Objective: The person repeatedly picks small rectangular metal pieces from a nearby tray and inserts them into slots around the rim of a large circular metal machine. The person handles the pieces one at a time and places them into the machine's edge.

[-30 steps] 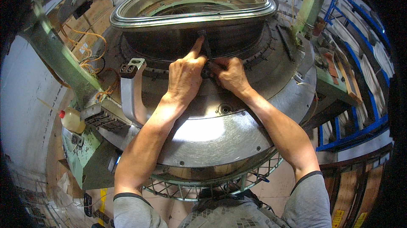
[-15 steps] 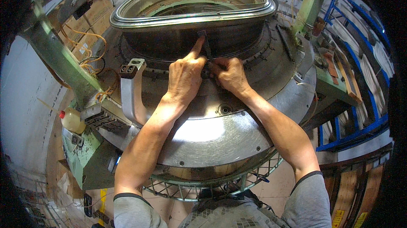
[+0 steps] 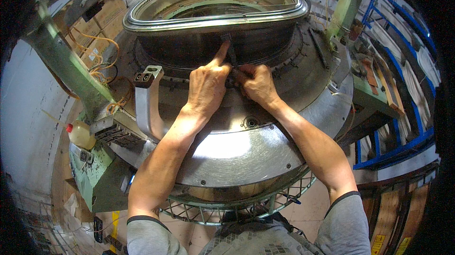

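A worker's left hand (image 3: 207, 86) stretches its index finger up against a thin dark strip (image 3: 232, 54), which stands nearly upright by the near wall of a dark drum (image 3: 180, 46); the other fingers fold inward, and from here one cannot tell whether they grip anything. The right hand (image 3: 257, 83) bunches thumb and fingers close together at the strip's lower end, just in front of the drum's foot, where it is too dark to make out what, if anything, they pinch. Bare forearms reach over a polished metal plate (image 3: 237, 165) on the near side of the drum, which is topped by a bright rim (image 3: 213, 22). Left of the drum rises a silver bracket (image 3: 143, 98); farther out on that side sits a red-capped bottle (image 3: 81, 136). Right of the drum lies a dark bar (image 3: 318, 48), with a blue rack (image 3: 396, 150) well beyond
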`<state>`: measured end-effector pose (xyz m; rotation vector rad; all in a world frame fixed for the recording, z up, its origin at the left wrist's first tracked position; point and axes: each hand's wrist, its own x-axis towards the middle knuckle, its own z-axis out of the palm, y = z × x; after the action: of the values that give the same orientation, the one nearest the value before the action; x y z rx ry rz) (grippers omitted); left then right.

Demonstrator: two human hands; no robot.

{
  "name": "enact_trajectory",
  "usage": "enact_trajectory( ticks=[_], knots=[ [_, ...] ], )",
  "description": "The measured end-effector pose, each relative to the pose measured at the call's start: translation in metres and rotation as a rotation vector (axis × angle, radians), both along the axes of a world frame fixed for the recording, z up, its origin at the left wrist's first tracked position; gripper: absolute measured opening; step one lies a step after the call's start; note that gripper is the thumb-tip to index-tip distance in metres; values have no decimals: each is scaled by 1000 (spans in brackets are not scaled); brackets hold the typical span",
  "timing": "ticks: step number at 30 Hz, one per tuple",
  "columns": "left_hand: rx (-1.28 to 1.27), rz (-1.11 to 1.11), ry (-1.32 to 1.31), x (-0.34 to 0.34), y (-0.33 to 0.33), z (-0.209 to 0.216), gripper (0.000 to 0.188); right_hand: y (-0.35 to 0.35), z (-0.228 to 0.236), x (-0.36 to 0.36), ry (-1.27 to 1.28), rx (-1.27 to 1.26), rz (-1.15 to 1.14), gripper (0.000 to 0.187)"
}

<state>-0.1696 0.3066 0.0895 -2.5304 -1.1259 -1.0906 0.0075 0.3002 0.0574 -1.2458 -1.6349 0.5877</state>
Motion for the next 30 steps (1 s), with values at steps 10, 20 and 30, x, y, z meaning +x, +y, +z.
enact_trajectory(
  ticks=[10, 20, 30],
  knots=[
    [20, -20, -15, 0, 2, -1, 18, 0, 1, 0, -30, -31, -25, 24],
    [10, -20, -6, -1, 3, -2, 17, 0, 2, -1, -32, 38, -7, 18],
    [80, 62, 169, -4, 3, 8, 12, 13, -10, -12, -282, 206, -131, 18]
  ],
)
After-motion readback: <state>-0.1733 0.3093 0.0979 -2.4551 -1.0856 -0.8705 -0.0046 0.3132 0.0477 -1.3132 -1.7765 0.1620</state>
